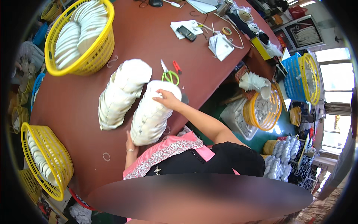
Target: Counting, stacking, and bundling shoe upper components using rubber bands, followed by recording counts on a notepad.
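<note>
A long stack of nested white fabric pieces [153,114] lies on the table just in front of me. At its near left end my left hand [130,146] is pressed against the side, its fingers partly hidden by the stack. My right hand [167,99] grips the upper right side near the far end, thumb and fingers bent onto the fabric. Left of it, a second similar white stack [123,95] lies untouched. Scissors with green handles [170,77] and a small red thread snipper [177,67] lie beyond the held stack.
A yellow basket [108,44] of white oval pieces stands far left on the brown table [89,108]; another yellow basket [67,160] is near left. Papers [222,46], a dark phone [186,33] and a tape roll [226,30] lie at the back. Baskets stand off the right edge.
</note>
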### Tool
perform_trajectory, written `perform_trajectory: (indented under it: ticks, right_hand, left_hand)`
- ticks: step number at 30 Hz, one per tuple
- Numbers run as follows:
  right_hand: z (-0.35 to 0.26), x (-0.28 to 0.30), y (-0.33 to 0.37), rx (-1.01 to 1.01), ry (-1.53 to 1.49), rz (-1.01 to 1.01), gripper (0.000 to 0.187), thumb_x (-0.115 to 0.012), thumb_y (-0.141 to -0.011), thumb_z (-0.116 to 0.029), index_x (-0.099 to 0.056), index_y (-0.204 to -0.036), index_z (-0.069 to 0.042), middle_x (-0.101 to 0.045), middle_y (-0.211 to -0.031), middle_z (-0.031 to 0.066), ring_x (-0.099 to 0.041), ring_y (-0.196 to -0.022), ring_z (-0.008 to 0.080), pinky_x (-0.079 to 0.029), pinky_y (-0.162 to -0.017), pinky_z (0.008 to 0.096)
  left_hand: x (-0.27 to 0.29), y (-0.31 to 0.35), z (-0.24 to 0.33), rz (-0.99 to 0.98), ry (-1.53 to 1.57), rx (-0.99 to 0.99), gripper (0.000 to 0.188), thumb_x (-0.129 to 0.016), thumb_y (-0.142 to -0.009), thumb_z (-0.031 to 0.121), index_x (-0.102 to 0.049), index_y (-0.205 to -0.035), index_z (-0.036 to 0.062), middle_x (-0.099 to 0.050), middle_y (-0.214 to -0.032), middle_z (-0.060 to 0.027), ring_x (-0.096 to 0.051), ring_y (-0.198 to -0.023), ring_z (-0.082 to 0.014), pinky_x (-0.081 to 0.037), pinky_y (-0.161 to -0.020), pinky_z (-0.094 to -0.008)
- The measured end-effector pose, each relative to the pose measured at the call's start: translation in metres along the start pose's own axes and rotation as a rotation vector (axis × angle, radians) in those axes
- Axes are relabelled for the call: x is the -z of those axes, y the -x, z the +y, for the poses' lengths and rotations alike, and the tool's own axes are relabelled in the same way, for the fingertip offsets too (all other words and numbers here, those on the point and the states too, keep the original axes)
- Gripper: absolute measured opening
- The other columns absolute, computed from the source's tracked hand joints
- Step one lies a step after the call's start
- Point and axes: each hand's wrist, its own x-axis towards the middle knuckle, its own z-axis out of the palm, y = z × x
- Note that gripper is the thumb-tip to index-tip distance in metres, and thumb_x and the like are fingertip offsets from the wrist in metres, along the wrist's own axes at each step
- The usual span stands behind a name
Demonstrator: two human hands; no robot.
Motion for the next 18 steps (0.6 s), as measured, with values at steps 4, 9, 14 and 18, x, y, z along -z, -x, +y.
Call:
perform_trajectory:
  ticks: [4, 9, 14, 18]
  right_hand:
    - [0.037, 0.077, -0.083, 0.112, -0.057, 0.064, 0.026, -0.068, -0.092, -0.029, -0.069, -0.096, -0.003, -0.070, -0.082, 0.0106, -0.064, -0.071, 0.0133, -0.051, -0.067, 0.0332]
    - [0.130, 0.271, -0.243, 0.131, 0.535, 0.603, 0.020, -0.058, -0.087, -0.018, -0.070, -0.085, -0.002, -0.067, -0.083, 0.0203, -0.064, -0.078, 0.0415, -0.051, -0.072, 0.0491]
    - [0.195, 0.366, -0.312, -0.022, 0.859, 0.452, 0.026, -0.061, -0.084, -0.017, -0.072, -0.100, 0.001, -0.066, -0.117, 0.0152, -0.055, -0.116, 0.0378, -0.047, -0.093, 0.0449]
    - [0.187, 0.368, -0.325, -0.231, 0.895, 0.375, 0.038, -0.063, -0.082, -0.017, -0.068, -0.114, 0.003, -0.063, -0.122, 0.0160, -0.049, -0.123, 0.0352, -0.045, -0.096, 0.0435]
  left_hand:
    - [0.034, 0.005, 0.001, 0.136, 0.090, -0.012, 0.078, -0.047, -0.100, 0.057, -0.043, -0.142, -0.0080, -0.054, -0.141, -0.0174, -0.056, -0.127, -0.0318, -0.046, -0.106, -0.0454]
    - [0.010, 0.028, 0.011, 0.528, -0.095, -0.067, 0.064, -0.054, -0.099, 0.050, -0.055, -0.135, -0.0024, -0.061, -0.134, -0.0134, -0.059, -0.121, -0.0270, -0.048, -0.100, -0.0413]
    - [-0.026, 0.016, 0.008, 0.503, -0.165, -0.083, 0.062, -0.055, -0.098, 0.049, -0.056, -0.134, -0.0015, -0.062, -0.133, -0.0130, -0.060, -0.121, -0.0263, -0.048, -0.100, -0.0413]
    - [-0.043, 0.018, 0.014, 0.488, -0.205, -0.101, 0.060, -0.056, -0.098, 0.048, -0.057, -0.133, -0.0008, -0.063, -0.132, -0.0126, -0.060, -0.120, -0.0257, -0.047, -0.100, -0.0413]
